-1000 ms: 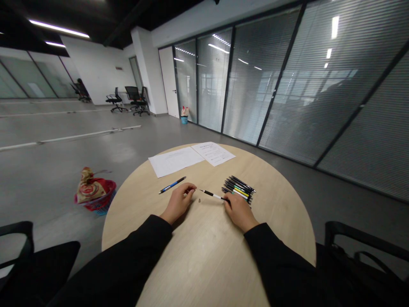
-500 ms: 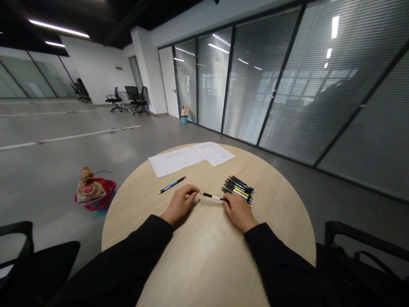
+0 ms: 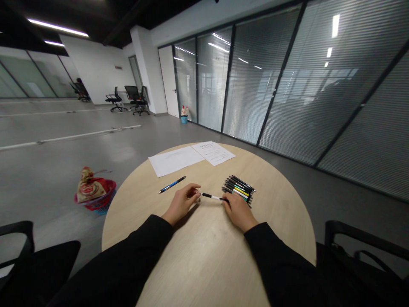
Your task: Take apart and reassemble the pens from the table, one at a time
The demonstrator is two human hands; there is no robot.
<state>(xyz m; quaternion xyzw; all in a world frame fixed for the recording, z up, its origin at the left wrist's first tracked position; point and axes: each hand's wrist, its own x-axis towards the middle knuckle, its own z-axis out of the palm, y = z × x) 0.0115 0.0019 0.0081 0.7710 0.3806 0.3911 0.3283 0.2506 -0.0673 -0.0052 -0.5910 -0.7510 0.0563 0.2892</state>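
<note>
Black-and-white pen point(image 3: 211, 196) lies low over the bench point(image 3: 198, 256), spanning both hands: left hand point(image 3: 180, 204) fingers pinched on its tip end, right hand point(image 3: 238, 211) fingers closed on its rear; judged light, rigid, slick, best gripped mid-barrel.

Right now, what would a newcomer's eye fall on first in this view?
The two hands meeting mid-table: the right hand holds a black-and-white pen by one end, and the left hand touches its other end with the fingertips. Just beyond the right hand lies a tight bundle of pens, some yellow and green. Farther back on the round table are a blue pen and two paper sheets.
</note>
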